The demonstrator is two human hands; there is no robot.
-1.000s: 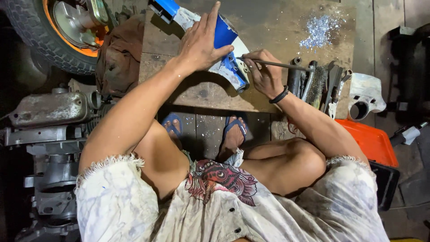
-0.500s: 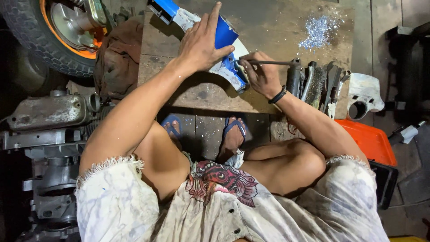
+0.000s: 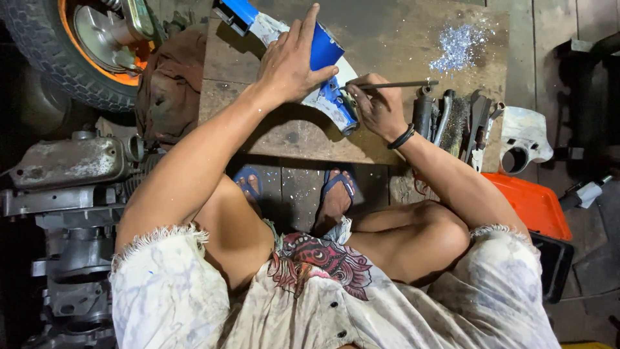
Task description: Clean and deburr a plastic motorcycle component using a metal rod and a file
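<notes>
A curved blue panel (image 3: 326, 53) with its paint partly scraped off lies on a low wooden board (image 3: 387, 39). My left hand (image 3: 290, 61) presses flat on top of the panel, fingers spread. My right hand (image 3: 374, 106) grips a thin metal tool (image 3: 394, 84) like a pen, its tip against the bare whitish edge of the panel near my left thumb. A dark band sits on my right wrist. Blue paint flakes (image 3: 460, 44) lie scattered on the board at the far right.
A tyre with an orange rim (image 3: 84, 45) stands at top left beside a brown rag (image 3: 169, 84). An engine block (image 3: 68, 161) sits on the left. Several hand tools (image 3: 452, 119), a white plastic part (image 3: 523, 139) and an orange lid (image 3: 529, 203) lie on the right.
My right hand has shifted the tool slightly along the panel's edge. My left hand stays pressed on the panel.
</notes>
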